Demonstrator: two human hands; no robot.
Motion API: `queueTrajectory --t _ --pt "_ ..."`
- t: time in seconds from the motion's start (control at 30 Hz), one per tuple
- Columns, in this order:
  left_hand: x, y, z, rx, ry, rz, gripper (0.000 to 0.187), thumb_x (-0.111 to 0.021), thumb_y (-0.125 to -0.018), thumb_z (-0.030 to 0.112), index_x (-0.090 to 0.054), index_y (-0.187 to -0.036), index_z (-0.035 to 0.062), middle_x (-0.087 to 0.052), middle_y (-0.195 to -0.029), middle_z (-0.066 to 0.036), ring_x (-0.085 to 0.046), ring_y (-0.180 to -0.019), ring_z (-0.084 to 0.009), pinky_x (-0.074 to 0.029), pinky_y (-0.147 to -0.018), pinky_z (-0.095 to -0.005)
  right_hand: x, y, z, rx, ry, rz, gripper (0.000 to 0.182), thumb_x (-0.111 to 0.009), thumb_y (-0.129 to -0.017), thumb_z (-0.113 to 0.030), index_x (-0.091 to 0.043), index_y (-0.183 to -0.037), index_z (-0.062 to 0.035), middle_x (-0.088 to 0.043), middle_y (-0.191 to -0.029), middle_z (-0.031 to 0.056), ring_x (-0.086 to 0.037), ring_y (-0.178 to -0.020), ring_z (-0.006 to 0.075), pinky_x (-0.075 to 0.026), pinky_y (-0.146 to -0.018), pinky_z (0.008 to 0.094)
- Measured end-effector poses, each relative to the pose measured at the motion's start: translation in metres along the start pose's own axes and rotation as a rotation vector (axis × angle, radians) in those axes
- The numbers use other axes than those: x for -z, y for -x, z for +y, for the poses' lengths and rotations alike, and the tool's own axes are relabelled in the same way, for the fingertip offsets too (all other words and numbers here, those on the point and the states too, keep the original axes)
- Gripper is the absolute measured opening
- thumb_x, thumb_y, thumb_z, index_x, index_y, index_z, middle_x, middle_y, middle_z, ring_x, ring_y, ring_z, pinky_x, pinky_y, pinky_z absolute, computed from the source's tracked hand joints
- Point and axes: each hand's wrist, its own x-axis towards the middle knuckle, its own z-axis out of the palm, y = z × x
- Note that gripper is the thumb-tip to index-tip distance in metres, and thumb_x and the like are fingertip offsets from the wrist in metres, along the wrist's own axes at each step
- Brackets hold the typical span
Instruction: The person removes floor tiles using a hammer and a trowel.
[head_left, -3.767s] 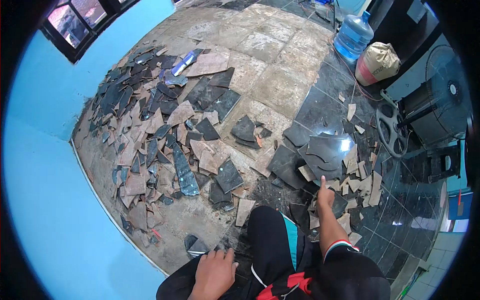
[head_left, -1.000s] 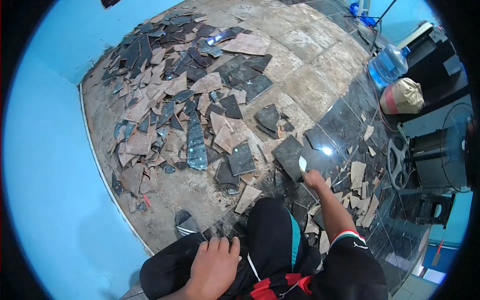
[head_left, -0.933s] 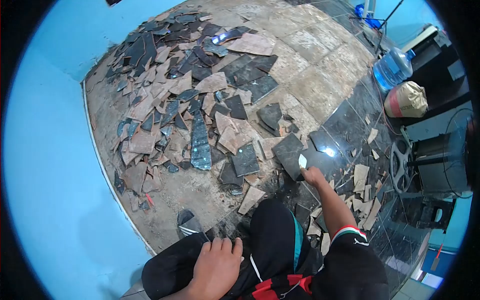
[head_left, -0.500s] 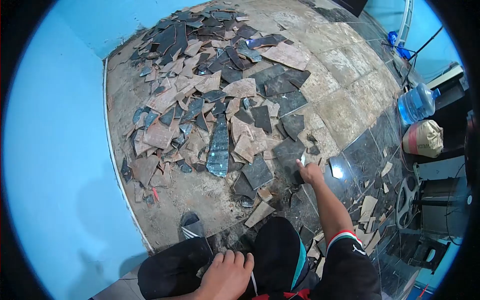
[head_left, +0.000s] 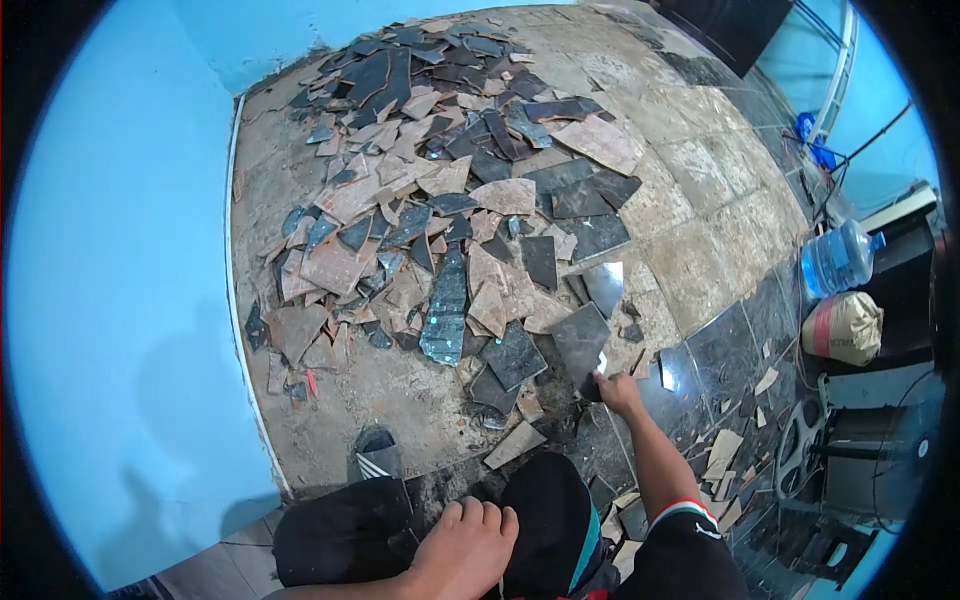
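Note:
My right hand point(head_left: 620, 393) is closed on the near edge of a dark broken floor tile point(head_left: 578, 343), thumb on top. The tile is at the right edge of the rubble, beside another shiny dark shard point(head_left: 604, 288). A small white patch shows by my thumb; I cannot make out what it is. My left hand point(head_left: 465, 548) rests by my lap between my knees, its fingers curled together, with nothing seen in it. Ahead lies a heap of broken tiles point(head_left: 400, 185), with dark faces and pinkish backs. A long dark shard point(head_left: 445, 310) lies nearer to me.
A blue wall point(head_left: 130, 280) runs along the left. On the right are a water jug point(head_left: 838, 258), a tied sack point(head_left: 843, 328) and a grey wheel-like frame point(head_left: 803, 450). Loose shards point(head_left: 722, 455) lie right of my arm. My sandalled foot point(head_left: 378, 452) is in front.
The view has shifted slightly. My right hand and the dark tile have come a little nearer to me, with the tile slightly turned. My left hand stays by my lap.

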Motion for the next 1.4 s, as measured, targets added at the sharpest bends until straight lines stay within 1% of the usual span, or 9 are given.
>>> queueTrajectory --t 0.13,0.23,0.27,0.43,0.6,0.8,1.03,1.3,1.4 --pt "-0.003 0.014 0.005 0.004 -0.013 0.083 0.041 -0.058 -0.096 0.021 -0.063 -0.131 -0.0001 -0.066 -0.114 -0.017 -0.062 -0.11 -0.032 -0.048 -0.094 -0.0424 -0.008 -0.007 0.037 0.041 0.007 0.017 0.068 -0.058 -0.1 -0.055 -0.071 -0.076 0.007 -0.062 -0.057 0.0177 -0.065 -0.048 0.0279 -0.051 -0.052 0.0425" --pt "-0.004 0.023 0.004 -0.032 0.005 0.108 0.042 -0.06 -0.095 0.025 -0.065 -0.128 -0.0001 -0.067 -0.107 -0.016 -0.063 -0.104 -0.0308 -0.048 -0.09 -0.0411 0.048 0.024 -0.022 -0.157 -0.104 -0.122 0.067 -0.061 -0.099 -0.053 -0.07 -0.079 0.0108 -0.067 -0.069 0.0239 -0.07 -0.061 0.035 -0.054 -0.062 0.0476" --pt "-0.005 0.025 0.0 -0.07 0.021 0.107 0.044 -0.061 -0.094 0.028 -0.066 -0.128 0.0004 -0.067 -0.103 -0.016 -0.063 -0.1 -0.0304 -0.047 -0.087 -0.0401 0.06 0.02 -0.027 -0.12 -0.097 -0.141 0.066 -0.06 -0.101 -0.052 -0.068 -0.077 0.009 -0.059 -0.06 0.0154 -0.061 -0.048 0.0248 -0.051 -0.051 0.0434" --pt "-0.012 0.038 0.008 -0.048 0.009 0.164 0.042 -0.059 -0.094 0.027 -0.066 -0.124 -0.0013 -0.068 -0.103 -0.018 -0.064 -0.099 -0.0317 -0.048 -0.087 -0.0405 0.132 -0.052 -0.093 0.293 0.052 -0.018 0.064 -0.055 -0.102 -0.057 -0.069 -0.091 0.0055 -0.07 -0.082 0.0133 -0.068 -0.066 0.0237 -0.053 -0.057 0.0431" --pt "-0.007 0.033 0.014 0.046 -0.012 0.068 0.035 -0.06 -0.094 0.024 -0.066 -0.119 -0.0011 -0.068 -0.105 -0.016 -0.065 -0.101 -0.0295 -0.05 -0.09 -0.0423 0.221 -0.081 -0.347 0.272 -0.271 -0.423 0.041 -0.053 -0.105 -0.044 -0.065 -0.091 -0.0074 -0.06 -0.069 0.0061 -0.057 -0.049 0.0186 -0.047 -0.043 0.0348" --pt "-0.011 0.014 0.015 0.091 0.008 0.094 0.037 -0.061 -0.094 0.025 -0.067 -0.118 -0.0023 -0.069 -0.108 -0.017 -0.065 -0.101 -0.0304 -0.052 -0.089 -0.043 0.229 -0.081 -0.487 0.298 -0.292 -0.223 0.028 -0.056 -0.096 -0.022 -0.064 -0.108 0.0015 -0.067 -0.088 0.0162 -0.063 -0.058 0.0276 -0.053 -0.051 0.0429" --pt "-0.002 0.029 0.005 0.068 -0.01 0.083 0.038 -0.06 -0.096 0.025 -0.067 -0.12 -0.0032 -0.069 -0.112 -0.019 -0.064 -0.106 -0.0319 -0.05 -0.09 -0.0435 0.093 -0.169 -0.383 0.332 -0.338 -0.177 0.03 -0.059 -0.092 -0.027 -0.065 -0.102 0.0006 -0.063 -0.081 0.011 -0.06 -0.062 0.023 -0.05 -0.055 0.0423" --pt "-0.005 0.031 0.007 0.024 -0.061 0.196 0.04 -0.058 -0.093 0.024 -0.067 -0.121 -0.0028 -0.069 -0.104 -0.018 -0.064 -0.101 -0.0319 -0.047 -0.088 -0.0416 0.003 0.007 -0.173 0.328 -0.25 -0.117 0.033 -0.066 -0.089 -0.028 -0.065 -0.101 0.0028 -0.066 -0.079 0.0136 -0.066 -0.065 0.0211 -0.051 -0.056 0.0403" --pt "-0.011 0.03 0.019 0.071 -0.085 0.187 0.037 -0.057 -0.093 0.023 -0.068 -0.119 -0.0003 -0.07 -0.109 -0.016 -0.063 -0.108 -0.0322 -0.045 -0.095 -0.0443 -0.008 0.064 -0.096 0.303 0.021 -0.207 0.05 -0.068 -0.089 -0.027 -0.061 -0.126 0.0045 -0.071 -0.099 0.0298 -0.072 -0.096 0.0393 -0.054 -0.085 0.0484"
